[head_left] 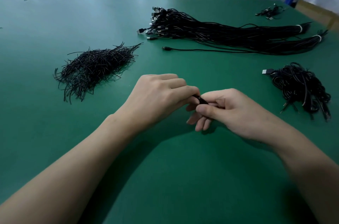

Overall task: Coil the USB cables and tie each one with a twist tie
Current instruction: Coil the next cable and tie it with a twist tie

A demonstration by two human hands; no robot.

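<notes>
Near the middle of the green table, the left hand and right hand both pinch a black bundle, probably a coiled cable: light, springy, best gripped across its middle.

There was one table. On it lay one pile of ties, two banded cable bundles, a far bundle and a near bundle, one loose cable, one heap of coils and one small cluster. Two hands, the left hand and the right hand, pinched one held cable.
</notes>
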